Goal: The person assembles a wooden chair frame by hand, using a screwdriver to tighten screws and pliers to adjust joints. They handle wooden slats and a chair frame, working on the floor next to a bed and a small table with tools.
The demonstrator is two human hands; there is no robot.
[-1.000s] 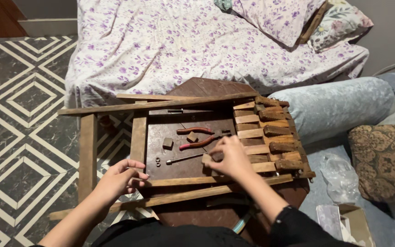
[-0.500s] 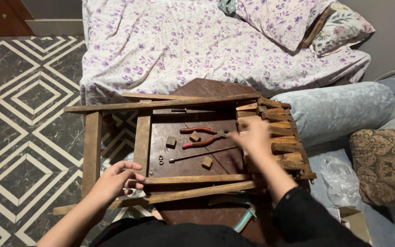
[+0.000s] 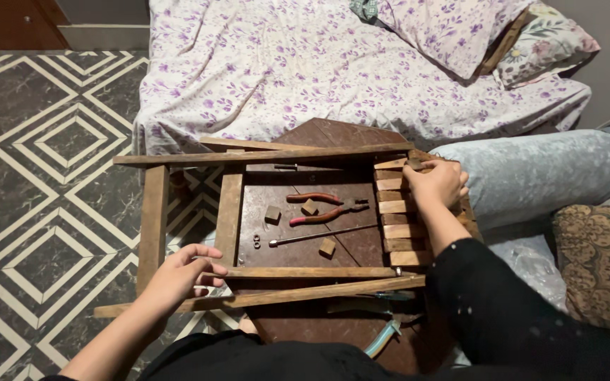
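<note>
Since the earlier frame, the right hand had shifted to the counter's far right corner, its grip closed on a small wooden block atop the row of blocks. Left hand's grip curled loosely on the near slat. Red pliers lay mid-counter.

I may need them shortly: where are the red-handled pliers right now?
In the head view, the red-handled pliers lie on the brown board inside the wooden frame, left of the slat row, with a small wood block between the handles.
</note>
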